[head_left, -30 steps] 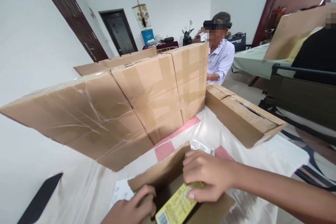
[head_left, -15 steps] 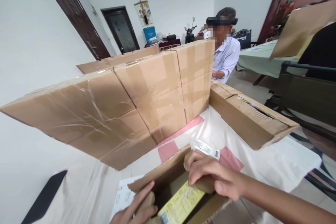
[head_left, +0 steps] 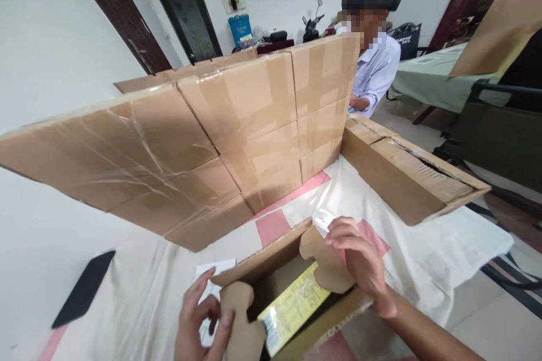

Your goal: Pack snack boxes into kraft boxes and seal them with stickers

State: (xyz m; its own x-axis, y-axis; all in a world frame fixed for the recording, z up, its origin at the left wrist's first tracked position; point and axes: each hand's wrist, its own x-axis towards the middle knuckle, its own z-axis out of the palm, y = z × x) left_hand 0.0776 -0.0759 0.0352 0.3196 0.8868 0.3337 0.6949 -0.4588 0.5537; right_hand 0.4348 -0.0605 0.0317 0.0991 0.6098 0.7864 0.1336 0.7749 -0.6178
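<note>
An open cardboard box (head_left: pixel 288 251) is in front of me, with a yellow printed carton (head_left: pixel 294 307) lying inside it. The box's end flaps have curved cut-outs. Beside the left flap (head_left: pixel 239 324) is my left hand (head_left: pixel 201 321), its thumb touching the flap and its fingers apart. My right hand (head_left: pixel 359 259) is at the outer side of the right flap (head_left: pixel 326 262), fingers loosely bent and spread, gripping nothing visible. Behind the right fingertips, a white object (head_left: pixel 322 220) is partly hidden. Paper with printed drawings (head_left: pixel 215 268) lies under the left side.
Taped cardboard boxes (head_left: pixel 249 135) form a wall across the table. A long carton (head_left: pixel 406 175) sits at the right, and a black flat object (head_left: pixel 84 290) at the left. Beyond the wall is another person (head_left: pixel 379 67). A green-covered table (head_left: pixel 436 76) stands farther back.
Both hands have drawn outward from inside the box. The two end flaps, largely covered before, now show their cut-outs. The view has tilted slightly downward.
</note>
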